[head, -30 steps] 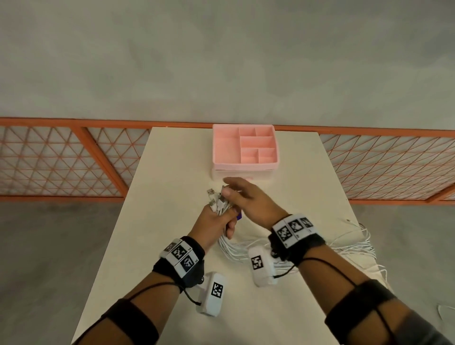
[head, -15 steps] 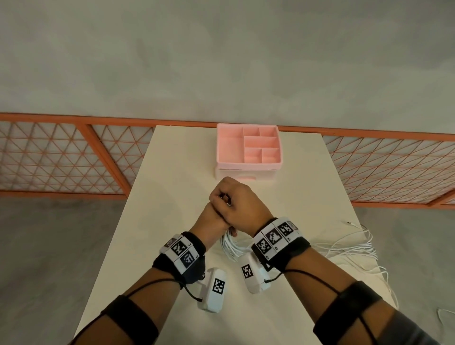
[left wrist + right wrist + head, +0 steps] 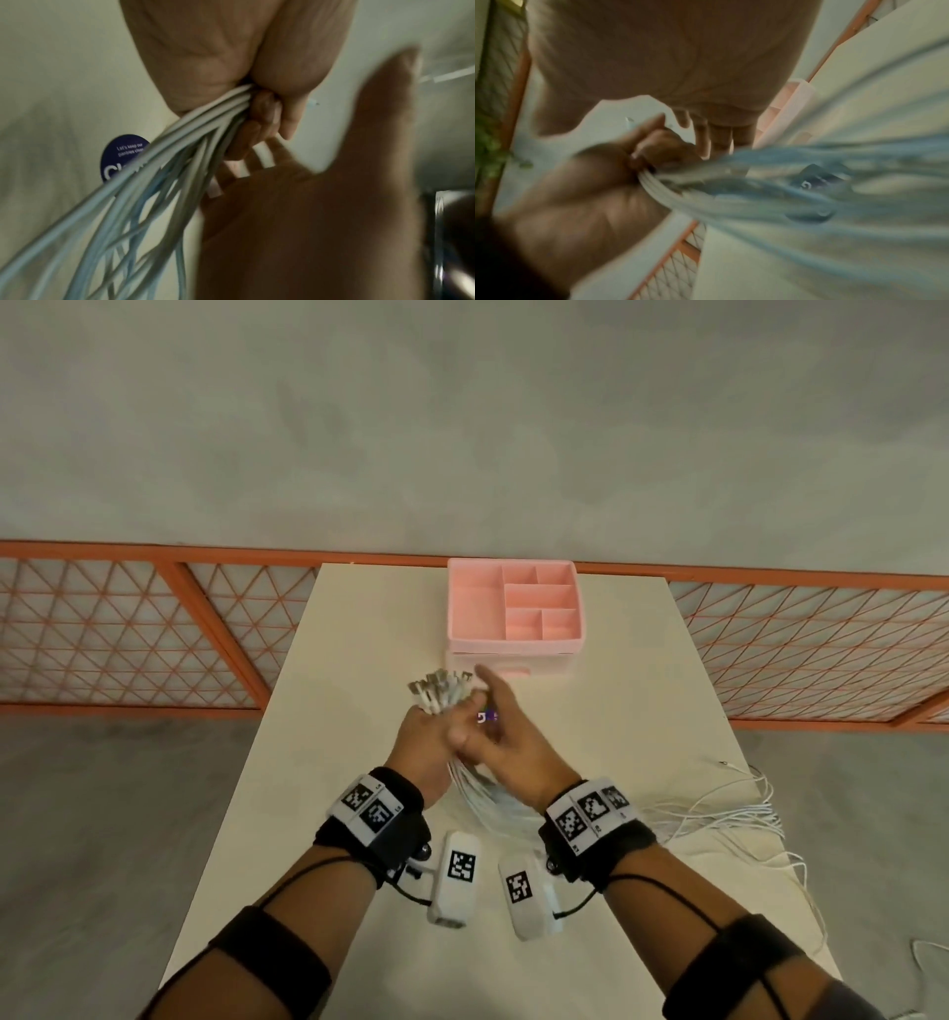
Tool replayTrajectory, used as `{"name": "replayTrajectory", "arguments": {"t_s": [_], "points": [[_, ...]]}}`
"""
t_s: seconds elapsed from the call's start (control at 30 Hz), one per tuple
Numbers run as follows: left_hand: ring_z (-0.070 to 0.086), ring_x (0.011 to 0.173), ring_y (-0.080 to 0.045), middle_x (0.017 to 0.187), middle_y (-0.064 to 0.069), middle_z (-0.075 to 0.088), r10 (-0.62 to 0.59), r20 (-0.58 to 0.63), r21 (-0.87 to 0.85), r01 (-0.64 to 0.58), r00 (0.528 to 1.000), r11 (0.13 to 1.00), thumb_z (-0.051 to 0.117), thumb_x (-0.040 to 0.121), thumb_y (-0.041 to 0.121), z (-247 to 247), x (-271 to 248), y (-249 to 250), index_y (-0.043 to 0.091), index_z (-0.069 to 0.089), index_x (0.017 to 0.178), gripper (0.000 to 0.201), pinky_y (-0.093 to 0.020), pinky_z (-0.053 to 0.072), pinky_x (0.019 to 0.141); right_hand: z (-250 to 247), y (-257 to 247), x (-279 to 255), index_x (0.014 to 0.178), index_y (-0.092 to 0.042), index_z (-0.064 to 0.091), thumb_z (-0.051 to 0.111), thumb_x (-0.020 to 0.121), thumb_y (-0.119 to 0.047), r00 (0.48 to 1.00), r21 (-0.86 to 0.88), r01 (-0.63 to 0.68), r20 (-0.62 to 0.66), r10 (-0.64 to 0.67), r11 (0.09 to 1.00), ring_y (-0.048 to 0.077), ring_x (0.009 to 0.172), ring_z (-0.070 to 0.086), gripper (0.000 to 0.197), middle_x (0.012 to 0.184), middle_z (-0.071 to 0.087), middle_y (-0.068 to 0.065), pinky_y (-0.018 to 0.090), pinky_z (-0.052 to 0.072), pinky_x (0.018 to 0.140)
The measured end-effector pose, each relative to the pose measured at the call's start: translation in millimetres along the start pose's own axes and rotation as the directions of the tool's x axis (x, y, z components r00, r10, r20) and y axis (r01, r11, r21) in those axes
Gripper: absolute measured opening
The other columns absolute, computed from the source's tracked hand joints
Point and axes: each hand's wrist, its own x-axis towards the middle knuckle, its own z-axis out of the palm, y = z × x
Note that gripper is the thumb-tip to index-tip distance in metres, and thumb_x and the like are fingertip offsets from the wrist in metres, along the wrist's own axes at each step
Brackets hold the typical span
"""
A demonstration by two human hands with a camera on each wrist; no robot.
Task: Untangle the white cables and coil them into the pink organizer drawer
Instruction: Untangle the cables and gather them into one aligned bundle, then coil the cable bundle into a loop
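Note:
My left hand (image 3: 429, 737) grips a bundle of white cables (image 3: 488, 801) in its fist above the middle of the table. Their metal plugs (image 3: 441, 690) fan out past the knuckles. The left wrist view shows the left-hand fingers (image 3: 267, 113) curled round the cables (image 3: 164, 172). My right hand (image 3: 513, 742) lies right beside the left, fingers straight and holding nothing, index pointing at the pink organizer (image 3: 513, 636). Its drawer front (image 3: 544, 666) looks closed. In the right wrist view my left hand (image 3: 618, 182) clamps the blurred cables (image 3: 795, 182).
The cables trail right into a loose tangle (image 3: 729, 819) at the table's right edge, some strands hanging over it. A dark blue sticker (image 3: 123, 154) is stuck on the white table (image 3: 359, 660). An orange mesh railing (image 3: 128, 634) runs behind the table.
My right hand, which was wrapped over the left fist and the plugs, has come off to the right and opened. The plugs show again.

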Motion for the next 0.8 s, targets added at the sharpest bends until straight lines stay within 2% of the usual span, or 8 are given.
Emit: {"name": "replayTrajectory", "arguments": {"t_s": [0.1, 0.17, 0.27, 0.4, 0.5, 0.6, 0.7, 0.8], "points": [[0.036, 0.044, -0.011, 0.05, 0.004, 0.039, -0.027, -0.02, -0.213, 0.023, 0.999, 0.977, 0.067, 0.092, 0.016, -5, 11, 5, 0.016, 0.053, 0.074, 0.023, -0.025, 0.04, 0.044, 10, 23, -11, 0.113, -0.019, 0.057, 0.073, 0.083, -0.045, 0.988, -0.323, -0.068, 0.107, 0.107, 0.944, 0.013, 0.089, 0.068, 0.043, 0.099, 0.069, -0.002, 0.032, 0.054, 0.083], [0.034, 0.04, -0.007, 0.051, 0.006, 0.035, -0.068, -0.066, -0.331, 0.043, 0.995, 0.943, 0.064, 0.094, 0.013, -9, 15, 5, 0.018, 0.052, 0.076, 0.022, -0.023, 0.039, 0.044, 8, 31, -13, 0.087, -0.013, 0.058, 0.063, 0.091, -0.043, 0.991, -0.518, -0.068, 0.061, 0.116, 0.852, 0.023, 0.071, 0.061, 0.031, 0.077, 0.064, 0.002, 0.036, 0.05, 0.07], [0.047, 0.048, -0.01, 0.056, 0.003, 0.045, -0.1, -0.132, -0.355, 0.047, 0.986, 0.934, 0.067, 0.092, 0.017, -20, 13, -2, 0.016, 0.056, 0.08, 0.016, -0.027, 0.048, 0.052, 6, 25, -14, 0.083, -0.016, 0.056, 0.055, 0.096, -0.043, 0.988, -0.626, -0.05, 0.083, 0.131, 0.778, 0.02, 0.068, 0.054, 0.03, 0.074, 0.058, 0.001, 0.035, 0.046, 0.065], [0.069, 0.093, -0.028, 0.099, -0.015, 0.07, -0.161, -0.062, -0.156, 0.15, 0.985, 0.976, 0.071, 0.081, 0.044, -46, 6, -13, 0.006, 0.065, 0.104, 0.044, -0.044, 0.057, 0.086, -8, 16, -13, 0.073, -0.021, 0.05, 0.057, 0.096, -0.034, 0.98, -0.582, -0.074, 0.106, 0.166, 0.81, 0.011, 0.056, 0.047, 0.028, 0.063, 0.05, -0.007, 0.029, 0.036, 0.055], [0.065, 0.107, -0.03, 0.113, -0.015, 0.065, -0.205, -0.206, 0.017, 0.212, 0.957, 0.977, 0.077, 0.068, 0.05, -65, 5, -16, 0.002, 0.057, 0.127, 0.078, -0.042, 0.052, 0.094, -26, 15, -12, 0.07, -0.019, 0.046, 0.06, 0.093, -0.039, 0.939, -0.494, -0.275, 0.044, 0.34, 0.825, 0.016, 0.045, 0.048, 0.034, 0.058, 0.053, -0.001, 0.025, 0.041, 0.051], [0.057, 0.119, -0.023, 0.135, -0.009, 0.055, 0.04, -0.321, 0.338, 0.075, 0.946, 0.938, 0.089, 0.065, 0.046, -68, 4, -15, 0.013, 0.035, 0.147, 0.104, -0.039, 0.046, 0.103, -32, 20, -14, 0.081, -0.017, 0.048, 0.061, 0.091, -0.036, 0.854, -0.408, -0.45, 0.063, 0.516, 0.794, 0.018, 0.041, 0.044, 0.026, 0.057, 0.053, 0.004, 0.026, 0.04, 0.048], [0.059, 0.12, -0.013, 0.129, 0.002, 0.063, 0.342, 0.064, 0.538, -0.321, 0.938, 0.779, 0.08, 0.074, 0.052, -43, -6, -10, 0.023, 0.056, 0.131, 0.069, -0.034, 0.044, 0.105, -23, 22, -19, 0.085, -0.016, 0.05, 0.062, 0.089, -0.032, 0.779, -0.449, -0.504, 0.131, 0.613, 0.738, 0.019, 0.043, 0.044, 0.022, 0.056, 0.053, 0.004, 0.027, 0.038, 0.05], [0.067, 0.104, -0.019, 0.105, 0.002, 0.073, 0.086, 0.435, 0.543, -0.338, 0.896, 0.769, 0.068, 0.075, 0.071, -22, -16, -14, 0.021, 0.068, 0.111, 0.061, -0.043, 0.051, 0.098, -16, 8, -19, 0.095, -0.014, 0.056, 0.063, 0.086, -0.03, 0.752, -0.498, -0.446, 0.242, 0.613, 0.743, 0.017, 0.043, 0.043, 0.02, 0.058, 0.052, 0.004, 0.027, 0.038, 0.048]]}}
